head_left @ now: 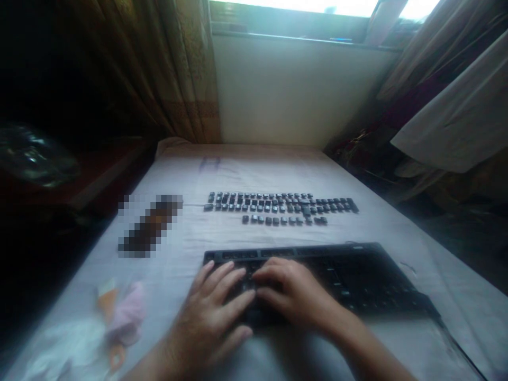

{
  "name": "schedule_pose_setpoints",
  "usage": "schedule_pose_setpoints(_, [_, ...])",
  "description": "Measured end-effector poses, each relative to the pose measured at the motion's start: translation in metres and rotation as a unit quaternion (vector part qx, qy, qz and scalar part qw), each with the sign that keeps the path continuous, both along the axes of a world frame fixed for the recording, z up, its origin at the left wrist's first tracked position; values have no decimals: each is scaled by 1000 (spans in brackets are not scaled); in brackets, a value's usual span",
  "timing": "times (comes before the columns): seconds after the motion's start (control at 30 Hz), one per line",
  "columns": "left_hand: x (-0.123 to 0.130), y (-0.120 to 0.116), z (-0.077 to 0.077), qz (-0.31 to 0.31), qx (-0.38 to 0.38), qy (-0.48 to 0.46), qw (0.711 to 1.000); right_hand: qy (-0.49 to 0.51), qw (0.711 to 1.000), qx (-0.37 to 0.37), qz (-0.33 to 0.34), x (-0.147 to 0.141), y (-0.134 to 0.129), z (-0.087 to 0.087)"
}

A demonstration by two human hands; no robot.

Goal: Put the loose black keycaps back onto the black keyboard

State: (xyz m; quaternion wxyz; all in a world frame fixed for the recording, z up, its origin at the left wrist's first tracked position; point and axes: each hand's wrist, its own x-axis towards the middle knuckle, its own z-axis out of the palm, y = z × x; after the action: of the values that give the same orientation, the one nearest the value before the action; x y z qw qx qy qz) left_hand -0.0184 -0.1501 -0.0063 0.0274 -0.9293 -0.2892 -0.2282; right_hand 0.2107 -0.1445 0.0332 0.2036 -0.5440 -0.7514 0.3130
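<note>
A black keyboard (pixel 365 280) lies on the pale sheet in front of me. Spread fingers of my left hand (pixel 210 309) rest over its left end, the fingertips near its top edge. Close beside it, my right hand (pixel 293 291) is bent over the keys with thumb and forefinger brought together low on the keyboard. Anything between those fingertips is too small and blurred to name. Beyond the keyboard, loose black keycaps (pixel 268 208) are laid out in several rows, with a shorter row (pixel 275 220) closest to me.
To the left lie a pixelated dark object (pixel 153 225), an orange-handled brush (pixel 106 302), a crumpled pink cloth (pixel 129 312) and clear plastic (pixel 63 344). A cable (pixel 456 341) trails off the keyboard's right side. A patterned curtain (pixel 186 79) and a wall stand behind.
</note>
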Motion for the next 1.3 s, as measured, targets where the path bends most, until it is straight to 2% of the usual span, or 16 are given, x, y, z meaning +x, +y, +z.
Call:
schedule_pose_setpoints(0.1, [-1, 0, -1, -2, 3, 9, 1000, 19, 999, 15, -34, 2, 0, -2])
schedule_pose_setpoints(0.2, [-1, 0, -1, -4, 4, 6, 1000, -15, 998, 21, -49, -1, 1, -3])
schedule_pose_setpoints(0.47, [0, 1, 3, -5, 10, 19, 1000, -59, 997, -5, -50, -9, 3, 2])
schedule_pose_setpoints(0.7, [1, 1, 3, 2, -4, 22, 1000, -103, 994, 10, -44, -10, 1, -1])
schedule_pose_setpoints(0.87, [0, 1, -1, 3, -17, 16, 1000, -106, 993, 22, -43, -11, 0, -4])
schedule_pose_setpoints(0.97, [0, 2, -2, 6, -20, 9, 1000, -73, 996, 38, -38, -9, 0, -6])
schedule_pose_setpoints(1.07, [-1, 3, -2, 3, -17, 9, 1000, 8, 998, 58, -40, 0, 1, -3])
schedule_pose_setpoints(1.13, [-1, 4, -1, -2, -10, 12, 1000, 40, 994, 78, -65, 13, 3, 2])
schedule_pose_setpoints(1.2, [-2, 4, -1, -10, -3, 14, 1000, 32, 988, 105, -110, 32, 7, 7])
schedule_pose_setpoints(1.3, [-1, 4, -4, -12, 2, 3, 1000, -49, 967, 141, -207, 69, 10, 7])
